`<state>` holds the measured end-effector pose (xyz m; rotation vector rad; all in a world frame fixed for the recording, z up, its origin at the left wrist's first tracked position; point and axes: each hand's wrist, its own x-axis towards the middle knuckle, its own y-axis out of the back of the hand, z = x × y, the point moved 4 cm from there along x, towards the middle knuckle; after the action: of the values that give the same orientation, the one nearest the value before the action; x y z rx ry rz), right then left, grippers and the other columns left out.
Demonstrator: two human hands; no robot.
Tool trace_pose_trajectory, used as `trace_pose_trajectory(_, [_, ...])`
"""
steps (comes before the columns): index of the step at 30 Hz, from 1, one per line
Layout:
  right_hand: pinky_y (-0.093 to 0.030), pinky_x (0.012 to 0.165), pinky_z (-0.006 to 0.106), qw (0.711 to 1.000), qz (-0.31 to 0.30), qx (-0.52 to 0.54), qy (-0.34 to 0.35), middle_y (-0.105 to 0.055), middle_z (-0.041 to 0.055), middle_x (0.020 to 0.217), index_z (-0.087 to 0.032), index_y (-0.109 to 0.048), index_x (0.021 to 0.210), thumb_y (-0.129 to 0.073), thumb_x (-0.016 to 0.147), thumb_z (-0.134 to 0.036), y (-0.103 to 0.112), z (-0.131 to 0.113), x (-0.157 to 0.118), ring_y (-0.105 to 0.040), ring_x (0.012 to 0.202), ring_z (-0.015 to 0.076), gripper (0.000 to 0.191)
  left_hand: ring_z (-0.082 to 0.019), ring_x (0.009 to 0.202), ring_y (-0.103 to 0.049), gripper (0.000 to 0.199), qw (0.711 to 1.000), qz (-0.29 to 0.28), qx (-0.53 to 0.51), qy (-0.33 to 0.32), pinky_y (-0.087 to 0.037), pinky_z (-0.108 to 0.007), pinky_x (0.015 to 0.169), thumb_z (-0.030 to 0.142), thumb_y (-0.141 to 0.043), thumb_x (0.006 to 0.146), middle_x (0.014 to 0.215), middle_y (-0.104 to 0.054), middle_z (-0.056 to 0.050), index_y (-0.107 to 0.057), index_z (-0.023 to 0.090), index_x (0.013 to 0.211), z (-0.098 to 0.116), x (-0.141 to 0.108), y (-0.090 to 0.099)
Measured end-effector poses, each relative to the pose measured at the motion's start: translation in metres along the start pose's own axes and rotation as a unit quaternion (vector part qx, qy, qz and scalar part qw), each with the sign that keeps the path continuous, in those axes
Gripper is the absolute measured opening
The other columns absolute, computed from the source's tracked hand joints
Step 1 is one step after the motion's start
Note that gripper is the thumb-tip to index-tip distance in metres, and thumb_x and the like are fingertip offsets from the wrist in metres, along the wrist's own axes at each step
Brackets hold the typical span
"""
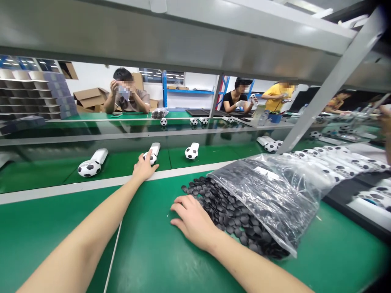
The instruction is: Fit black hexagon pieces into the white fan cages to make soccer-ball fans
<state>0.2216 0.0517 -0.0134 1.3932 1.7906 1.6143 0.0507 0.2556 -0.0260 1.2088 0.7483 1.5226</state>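
My left hand [144,167] reaches over the conveyor's near edge, its fingers around the ball end of a white-handled device with a soccer-ball pattern [155,149]. The hand partly covers that ball. My right hand [194,221] rests low over the green table, fingers apart and slightly bent, with nothing visible in them. Just beyond and beside it, small black round pieces [226,211] spill out of a clear plastic bag [275,191]. Two similar soccer-ball devices lie on the belt, one to the left [90,167] and one to the right [192,152] of my left hand.
On the right, a black tray [345,191] bears rows of soccer-ball devices. A slanted grey post [324,93] and an overhead metal beam [183,32] frame the station. Several co-workers sit or stand across the line. Stacked cartons [30,95] stand at far left.
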Motion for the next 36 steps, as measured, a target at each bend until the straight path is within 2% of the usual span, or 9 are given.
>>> trace_pose_trajectory(3, [-0.041,0.086,0.038,0.998,-0.001,-0.049,-0.041,-0.056,0.0072,0.112,-0.019,-0.057,0.102,-0.063,0.078,-0.031,-0.002,0.004,0.003,-0.045,0.106,0.0232,0.027,-0.042,0.125,-0.03,0.067,0.999,0.028,0.02,-0.027,-0.032,-0.056,0.092,0.044,-0.047,0.081,0.143,-0.017,-0.022,-0.021,0.023,0.139,0.004,-0.003,0.007])
trace_pose_trajectory(6, [-0.038,0.088,0.04,0.993,0.0,-0.1,-0.067,-0.054,0.0092,0.118,-0.018,-0.058,0.102,-0.059,0.081,-0.032,-0.002,0.006,0.004,-0.042,0.112,0.025,0.025,-0.036,0.133,-0.013,0.059,0.993,0.038,0.031,-0.104,-0.017,-0.054,0.103,0.04,-0.043,0.085,0.148,-0.009,-0.016,-0.026,0.021,0.138,0.018,-0.014,0.013])
trace_pose_trajectory(10, [-0.036,0.087,0.042,0.979,-0.028,-0.168,-0.113,-0.054,0.0118,0.118,-0.014,-0.059,0.102,-0.052,0.086,-0.028,-0.001,0.013,0.006,-0.041,0.114,0.0269,0.023,-0.027,0.133,-0.02,0.045,0.971,-0.029,0.031,-0.233,-0.017,-0.047,0.106,0.039,-0.038,0.088,0.144,-0.029,-0.009,-0.042,0.022,0.13,0.042,-0.048,0.012])
trace_pose_trajectory(15, [-0.036,0.079,0.04,0.955,-0.076,-0.223,-0.181,-0.06,0.0133,0.105,-0.012,-0.061,0.098,-0.04,0.088,-0.015,0.013,0.025,0.007,-0.049,0.1,0.0267,0.023,-0.02,0.13,-0.03,0.038,0.926,-0.137,0.012,-0.351,-0.023,-0.044,0.105,0.045,-0.032,0.09,0.139,-0.039,0.005,-0.043,0.038,0.126,0.077,-0.11,0.008])
trace_pose_trajectory(18, [-0.036,0.076,0.038,0.948,-0.084,-0.239,-0.193,-0.061,0.012,0.101,-0.014,-0.061,0.097,-0.037,0.088,-0.011,0.021,0.028,0.007,-0.052,0.094,0.0259,0.025,-0.021,0.128,-0.033,0.036,0.92,-0.154,-0.003,-0.359,-0.024,-0.045,0.103,0.041,-0.031,0.091,0.137,-0.041,0.005,-0.045,0.039,0.124,0.089,-0.13,0.011])
trace_pose_trajectory(23, [-0.037,0.073,0.037,0.951,-0.082,-0.239,-0.177,-0.061,0.0119,0.097,-0.014,-0.059,0.097,-0.038,0.085,-0.008,0.023,0.026,0.004,-0.055,0.089,0.0245,0.024,-0.021,0.116,-0.045,0.029,0.931,-0.126,-0.028,-0.34,-0.032,-0.04,0.097,0.039,-0.04,0.089,0.123,-0.055,0.0,-0.059,0.033,0.109,0.092,-0.134,0.019])
trace_pose_trajectory(26, [-0.038,0.072,0.036,0.954,-0.078,-0.239,-0.162,-0.061,0.0117,0.095,-0.015,-0.058,0.095,-0.04,0.085,-0.007,0.023,0.025,0.003,-0.056,0.089,0.0246,0.022,-0.022,0.096,-0.055,0.026,0.939,-0.102,-0.031,-0.328,-0.04,-0.035,0.081,0.039,-0.045,0.087,0.098,-0.064,-0.005,-0.064,0.023,0.093,0.092,-0.133,0.023])
trace_pose_trajectory(30, [-0.039,0.069,0.033,0.961,-0.055,-0.229,-0.147,-0.06,0.0102,0.094,-0.018,-0.056,0.102,-0.039,0.089,-0.014,0.021,0.024,0.002,-0.058,0.084,0.0216,0.022,-0.02,0.065,-0.058,0.039,0.943,-0.099,-0.022,-0.318,-0.04,-0.03,0.062,0.039,-0.039,0.089,0.063,-0.06,-0.005,-0.06,0.017,0.063,0.092,-0.135,0.023])
trace_pose_trajectory(36, [-0.037,0.057,0.026,0.972,-0.027,-0.206,-0.106,-0.062,0.0038,0.085,-0.024,-0.054,0.102,-0.039,0.092,-0.026,0.019,0.019,0.0,-0.061,0.069,0.0171,0.019,-0.02,0.062,-0.06,0.041,0.943,-0.107,-0.02,-0.314,-0.04,-0.028,0.056,0.035,-0.032,0.091,0.062,-0.062,-0.005,-0.058,0.017,0.064,0.091,-0.138,0.019])
